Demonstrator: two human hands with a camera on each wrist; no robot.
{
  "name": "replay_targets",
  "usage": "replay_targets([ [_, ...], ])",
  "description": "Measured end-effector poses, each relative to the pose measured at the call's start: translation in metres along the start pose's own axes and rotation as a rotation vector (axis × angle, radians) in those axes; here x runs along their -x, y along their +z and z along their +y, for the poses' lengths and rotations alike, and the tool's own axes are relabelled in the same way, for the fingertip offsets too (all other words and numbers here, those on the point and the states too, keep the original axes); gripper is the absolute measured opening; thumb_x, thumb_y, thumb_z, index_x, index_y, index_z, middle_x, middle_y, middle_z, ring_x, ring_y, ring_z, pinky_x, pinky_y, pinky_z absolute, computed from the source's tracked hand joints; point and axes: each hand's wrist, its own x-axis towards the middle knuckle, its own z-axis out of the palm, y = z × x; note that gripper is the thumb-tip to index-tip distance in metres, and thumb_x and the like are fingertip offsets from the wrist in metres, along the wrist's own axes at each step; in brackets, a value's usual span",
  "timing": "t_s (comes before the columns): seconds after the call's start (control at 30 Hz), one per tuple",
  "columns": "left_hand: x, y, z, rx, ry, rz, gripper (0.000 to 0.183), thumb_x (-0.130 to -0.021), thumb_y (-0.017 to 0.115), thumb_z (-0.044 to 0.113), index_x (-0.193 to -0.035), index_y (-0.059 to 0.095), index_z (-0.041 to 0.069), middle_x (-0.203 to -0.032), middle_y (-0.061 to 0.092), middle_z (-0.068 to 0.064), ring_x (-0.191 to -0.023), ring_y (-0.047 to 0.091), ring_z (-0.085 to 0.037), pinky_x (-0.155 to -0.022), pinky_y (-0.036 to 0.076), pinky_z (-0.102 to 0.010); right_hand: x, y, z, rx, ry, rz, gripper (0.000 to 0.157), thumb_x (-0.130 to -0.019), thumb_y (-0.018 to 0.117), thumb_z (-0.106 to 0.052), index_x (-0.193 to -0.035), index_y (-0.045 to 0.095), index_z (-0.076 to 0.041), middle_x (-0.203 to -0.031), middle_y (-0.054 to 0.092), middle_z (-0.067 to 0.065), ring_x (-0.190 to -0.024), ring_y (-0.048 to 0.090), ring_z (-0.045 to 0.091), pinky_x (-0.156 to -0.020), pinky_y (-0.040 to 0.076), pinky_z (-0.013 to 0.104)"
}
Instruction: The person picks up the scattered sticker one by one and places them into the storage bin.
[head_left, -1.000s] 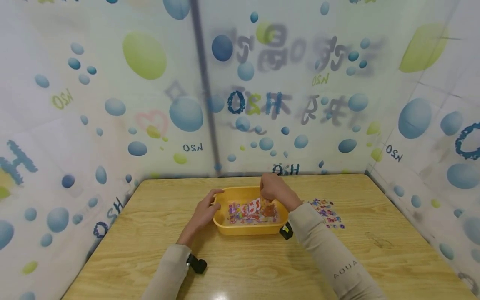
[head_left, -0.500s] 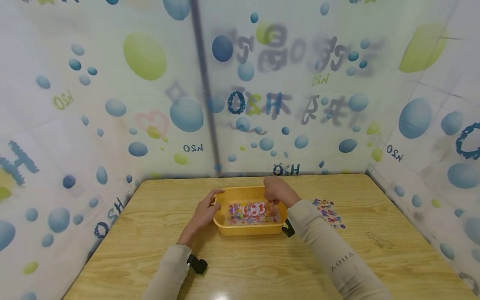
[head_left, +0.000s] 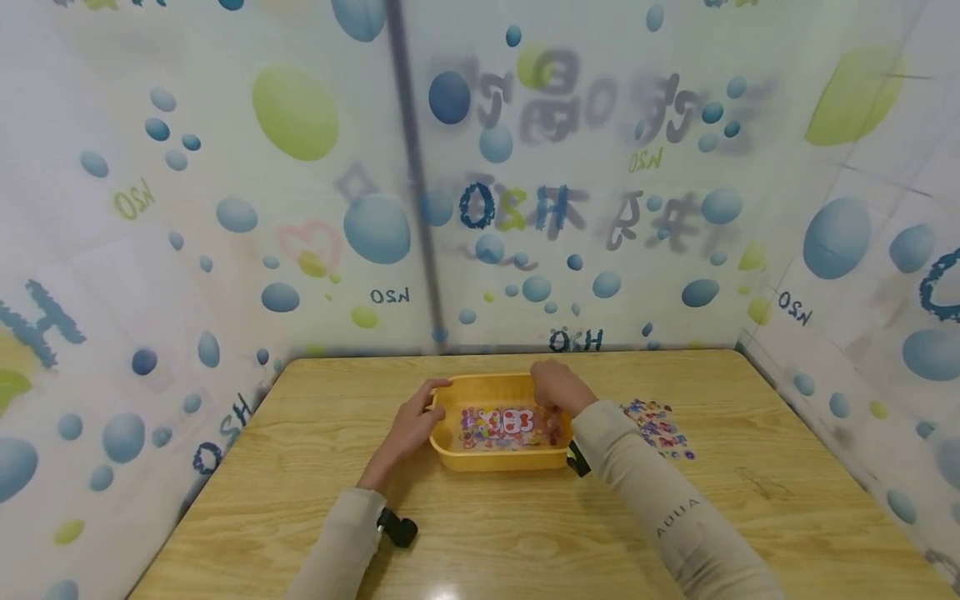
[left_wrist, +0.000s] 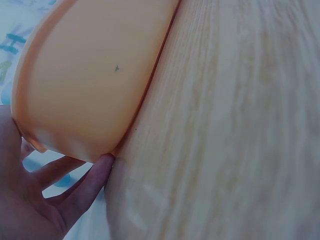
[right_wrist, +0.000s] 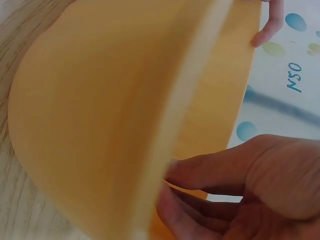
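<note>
A yellow plastic basin (head_left: 502, 461) sits on the table, with many small colourful sticker-like pieces (head_left: 480, 437) across its floor. Among them lies a larger red-and-white cartoon-face piece (head_left: 517, 421). My left hand (head_left: 411, 423) grips the basin's left end; in the left wrist view its fingers (left_wrist: 82, 192) press the outer wall. My right hand (head_left: 558, 387) reaches over the right side into the basin, fingers bent downward. In the right wrist view, thumb and fingers of the right hand (right_wrist: 240, 185) come together beside the rim, which hides their tips and whatever they touch.
More small colourful pieces (head_left: 660, 429) lie spread on the wooden table (head_left: 487, 533), right of the basin and partly behind the right sleeve (head_left: 637, 467). A wall sheet (head_left: 517, 275) printed with bubbles rises directly behind the table's far edge.
My right hand has dropped lower and slightly right within the basin. The red-and-white piece, tilted up a second ago, now lies flatter. My left hand keeps its grip.
</note>
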Motion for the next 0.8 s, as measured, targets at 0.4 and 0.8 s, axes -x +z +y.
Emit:
replay_targets([
  [0.4,-0.001,0.0003,-0.0001,0.002,0.003,0.0,0.05,-0.094,0.055,0.008,-0.142,0.057,0.022,-0.132,0.067,-0.024,-0.106,0.069,-0.028,-0.081,0.057,-0.036,0.0063,0.0006,-0.0034,-0.081,0.045,-0.155,0.016,-0.082,0.08,0.004,-0.096,0.072,0.0,-0.091,0.07,0.017,-0.064,0.073,0.024,-0.062,0.06,0.029],
  [0.8,0.0016,-0.0001,0.0022,0.004,-0.001,0.001,0.05,-0.094,0.054,0.009,-0.142,0.057,0.021,-0.129,0.069,-0.024,-0.105,0.07,-0.027,-0.08,0.057,-0.035,0.0047,-0.001,-0.0044,-0.019,0.019,-0.168,0.009,-0.09,0.069,0.001,-0.098,0.07,-0.003,-0.097,0.067,0.013,-0.084,0.068,0.028,-0.073,0.063,0.036],
])
